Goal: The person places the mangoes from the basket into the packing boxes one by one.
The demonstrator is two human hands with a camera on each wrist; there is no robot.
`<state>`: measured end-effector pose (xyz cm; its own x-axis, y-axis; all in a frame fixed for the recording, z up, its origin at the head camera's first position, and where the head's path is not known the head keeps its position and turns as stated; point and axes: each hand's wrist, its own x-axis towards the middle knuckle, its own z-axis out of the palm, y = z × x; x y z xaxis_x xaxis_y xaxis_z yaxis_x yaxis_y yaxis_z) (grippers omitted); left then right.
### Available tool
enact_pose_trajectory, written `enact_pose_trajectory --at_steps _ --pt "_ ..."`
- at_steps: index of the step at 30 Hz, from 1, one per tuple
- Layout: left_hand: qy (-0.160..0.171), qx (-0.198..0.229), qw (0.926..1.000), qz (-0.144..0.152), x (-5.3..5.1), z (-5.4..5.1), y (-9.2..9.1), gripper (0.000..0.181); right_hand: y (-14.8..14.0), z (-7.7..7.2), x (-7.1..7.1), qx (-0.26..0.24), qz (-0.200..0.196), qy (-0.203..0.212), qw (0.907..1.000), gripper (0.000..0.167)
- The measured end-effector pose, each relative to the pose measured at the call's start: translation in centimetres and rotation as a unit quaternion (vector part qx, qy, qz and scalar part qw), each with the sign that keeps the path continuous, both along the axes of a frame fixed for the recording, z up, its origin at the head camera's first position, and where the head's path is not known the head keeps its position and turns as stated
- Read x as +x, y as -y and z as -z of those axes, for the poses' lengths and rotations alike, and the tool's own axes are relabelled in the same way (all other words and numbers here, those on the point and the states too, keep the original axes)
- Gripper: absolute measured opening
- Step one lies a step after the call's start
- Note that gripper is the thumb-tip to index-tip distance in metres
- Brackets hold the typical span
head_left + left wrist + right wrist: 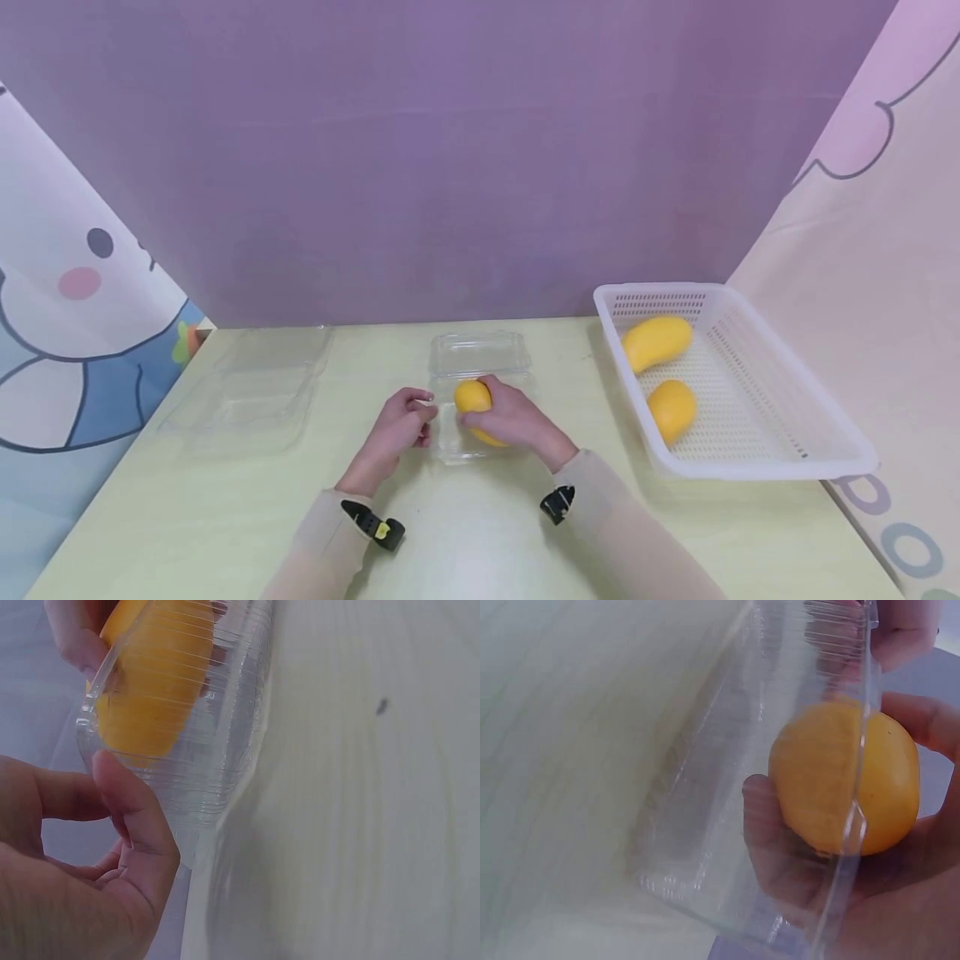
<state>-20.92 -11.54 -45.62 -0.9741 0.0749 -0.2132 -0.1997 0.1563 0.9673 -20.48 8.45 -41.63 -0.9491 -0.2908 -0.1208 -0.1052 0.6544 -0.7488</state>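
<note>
In the head view an open clear plastic clamshell box (480, 354) lies mid-table, its lid side toward the back wall. My right hand (513, 412) grips a yellow mango (472, 396) over the near half of the box, thumb on one side and fingers round the other. Through the clear wall the mango (157, 675) shows as one long fruit in the left wrist view. At the box's left edge, my left hand (401, 425) has thumb and forefinger brought together. Close up, that left hand (112, 847) appears to pinch the box's rim (86, 720).
To the right stands a white slotted plastic basket (757, 417). Inside it are two more mangoes, one at the back (658, 342) and one nearer (672, 410). More clear plastic boxes (255, 383) lie on the table's left. A purple wall (450, 167) closes off the back.
</note>
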Motion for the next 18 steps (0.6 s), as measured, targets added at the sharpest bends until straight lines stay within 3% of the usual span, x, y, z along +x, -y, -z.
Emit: enact_pose_trajectory --at_steps 9,18 --pt "0.001 0.007 1.0 -0.004 0.1 0.1 0.0 0.03 0.8 0.9 -0.2 0.033 0.007 0.003 0.9994 0.07" --pt "0.001 0.002 1.0 -0.003 0.1 0.0 -0.2 0.029 1.2 0.8 0.2 0.064 -0.008 0.012 0.9979 0.075"
